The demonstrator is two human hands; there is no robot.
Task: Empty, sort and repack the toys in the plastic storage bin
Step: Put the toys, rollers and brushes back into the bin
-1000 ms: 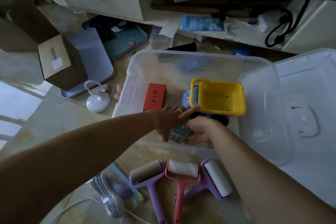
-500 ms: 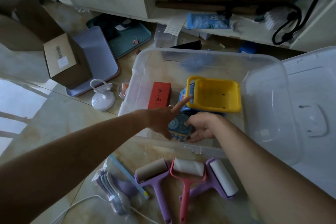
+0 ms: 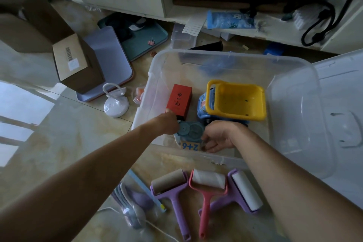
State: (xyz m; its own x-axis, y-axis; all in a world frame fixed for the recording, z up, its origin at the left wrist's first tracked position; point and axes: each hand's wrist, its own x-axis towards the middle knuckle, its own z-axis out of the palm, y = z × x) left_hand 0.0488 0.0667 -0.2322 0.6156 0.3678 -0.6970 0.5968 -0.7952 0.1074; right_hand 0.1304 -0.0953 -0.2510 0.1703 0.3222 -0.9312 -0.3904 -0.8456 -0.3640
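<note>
A clear plastic storage bin (image 3: 225,55) stands on the floor. Inside it are a red box (image 3: 179,98), a blue toy truck with a yellow tipper (image 3: 235,100) and a blue gear toy (image 3: 191,130) on a "2+6" card (image 3: 189,146). My right hand (image 3: 218,137) grips the gear toy's right edge, fingers curled under it. My left hand (image 3: 168,124) sits between the red box's near end and the gear toy's left edge. One fingertip touches the box corner. Its other fingers are hidden behind the hand.
The bin's lid (image 3: 343,104) lies to the right. Three lint rollers (image 3: 208,180) and a bag of plastic spoons (image 3: 129,198) lie in front of the bin. To the left are a cardboard box (image 3: 72,61), a purple tray (image 3: 110,55) and a white round gadget (image 3: 115,106). A cluttered cabinet (image 3: 235,21) stands behind.
My left hand has drawn back from the truck and moved left to the red box's near end, its pointing finger no longer extended. More of the blue gear toy now shows.
</note>
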